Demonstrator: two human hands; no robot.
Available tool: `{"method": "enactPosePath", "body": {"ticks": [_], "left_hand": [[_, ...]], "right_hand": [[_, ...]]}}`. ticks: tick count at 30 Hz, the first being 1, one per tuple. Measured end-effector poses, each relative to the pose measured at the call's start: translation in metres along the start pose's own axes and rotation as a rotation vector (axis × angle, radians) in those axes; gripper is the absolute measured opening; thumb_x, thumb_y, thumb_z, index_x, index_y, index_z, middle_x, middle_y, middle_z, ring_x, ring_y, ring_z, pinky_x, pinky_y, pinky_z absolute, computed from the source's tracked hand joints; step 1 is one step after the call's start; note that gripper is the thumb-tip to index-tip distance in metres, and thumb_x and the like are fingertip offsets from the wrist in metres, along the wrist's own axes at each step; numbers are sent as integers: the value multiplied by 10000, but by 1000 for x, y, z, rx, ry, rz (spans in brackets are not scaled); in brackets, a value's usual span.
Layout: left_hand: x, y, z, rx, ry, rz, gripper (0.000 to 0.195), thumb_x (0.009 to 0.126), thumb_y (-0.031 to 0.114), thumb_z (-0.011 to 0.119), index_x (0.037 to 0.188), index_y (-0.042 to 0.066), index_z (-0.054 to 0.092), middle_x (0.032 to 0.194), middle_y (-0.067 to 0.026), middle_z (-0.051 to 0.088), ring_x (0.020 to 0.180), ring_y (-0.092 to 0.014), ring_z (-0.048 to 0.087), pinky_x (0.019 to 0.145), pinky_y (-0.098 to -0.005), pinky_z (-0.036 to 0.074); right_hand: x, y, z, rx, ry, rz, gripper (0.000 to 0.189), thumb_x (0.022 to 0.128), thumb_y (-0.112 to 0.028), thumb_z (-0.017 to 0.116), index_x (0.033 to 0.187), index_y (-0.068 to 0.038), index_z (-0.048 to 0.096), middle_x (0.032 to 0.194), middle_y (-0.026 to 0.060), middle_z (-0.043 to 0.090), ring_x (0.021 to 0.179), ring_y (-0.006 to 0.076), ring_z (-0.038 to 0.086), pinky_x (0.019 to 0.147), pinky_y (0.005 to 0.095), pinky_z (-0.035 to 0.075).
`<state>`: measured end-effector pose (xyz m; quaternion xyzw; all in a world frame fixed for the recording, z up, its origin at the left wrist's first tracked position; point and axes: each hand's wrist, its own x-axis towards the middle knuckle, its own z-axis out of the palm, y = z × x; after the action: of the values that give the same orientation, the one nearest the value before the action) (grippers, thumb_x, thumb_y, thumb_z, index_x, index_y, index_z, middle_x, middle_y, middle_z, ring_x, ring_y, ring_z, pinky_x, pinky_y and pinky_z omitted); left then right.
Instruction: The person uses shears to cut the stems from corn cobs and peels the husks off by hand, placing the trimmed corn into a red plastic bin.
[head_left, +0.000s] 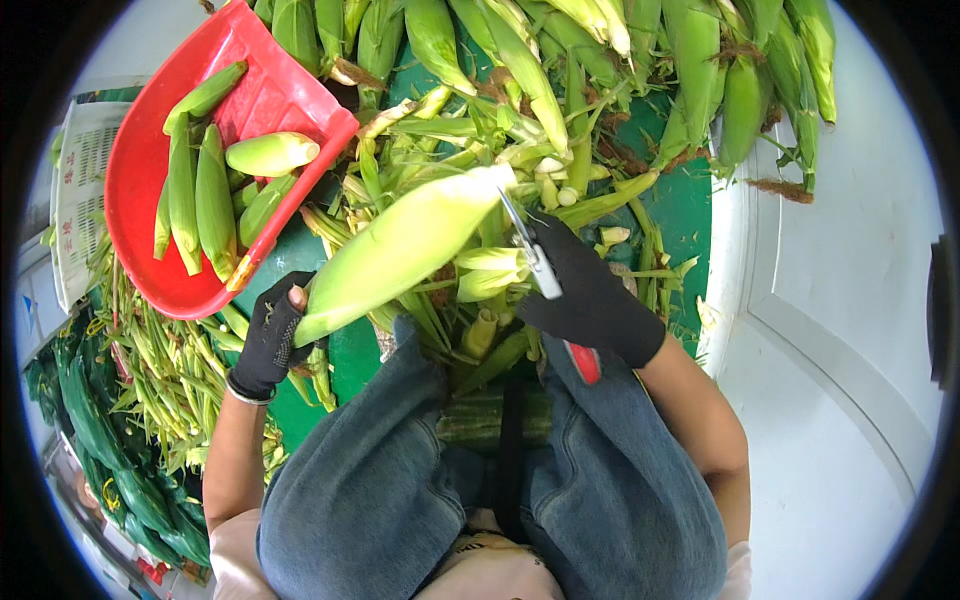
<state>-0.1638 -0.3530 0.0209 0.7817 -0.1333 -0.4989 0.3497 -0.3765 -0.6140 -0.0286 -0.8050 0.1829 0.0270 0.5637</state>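
Observation:
A pale green ear of corn (401, 244) in its inner husk slants across the middle, its cut stem end at upper right. My left hand (270, 330), in a black knit glove with a bare thumb tip, grips its narrow lower end. In my black-gloved right hand (589, 292) is a knife (529, 247) with a metal blade and grey handle. The blade's tip lies by the ear's stem end; whether it touches is unclear. Just below the blade a trimmed stem piece with husk leaves (491, 271) can be seen near my right hand's fingers.
Several husked ears (215, 202) lie in a red plastic scoop (142, 281) at upper left. Unpeeled corn (694, 67) is piled along the top. Stripped husks (450, 135) cover the green floor (686, 217). Dark green bags (97, 427) stand at left; a white panel (832, 315) is at right.

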Motion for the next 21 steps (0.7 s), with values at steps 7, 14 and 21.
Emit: {"method": "enactPosePath", "body": {"ticks": [7,14,21], "left_hand": [[-4,12,-20,16,-44,6,552,816,515,516,985,-9,561,696,-19,526,539,-86,487,465,-216,356],[20,57,-41,317,-256,315,721,638,588,684,980,-39,583,900,-93,600,810,-180,573,723,-307,451],[66,20,7,-172,362,433,626,809,259,636,1313,44,333,1246,-116,449,1111,-197,450,956,-329,358]], "right_hand": [[6,-6,4,345,-17,208,494,675,-179,631,1115,-17,473,790,103,536,685,214,542,648,345,452],[34,-9,-28,730,-437,237,629,655,-306,732,1176,-39,500,1091,59,520,996,154,486,854,289,402],[19,-13,6,745,-285,241,730,637,-212,753,1247,-8,409,1122,89,509,1041,164,464,918,301,359]]}}
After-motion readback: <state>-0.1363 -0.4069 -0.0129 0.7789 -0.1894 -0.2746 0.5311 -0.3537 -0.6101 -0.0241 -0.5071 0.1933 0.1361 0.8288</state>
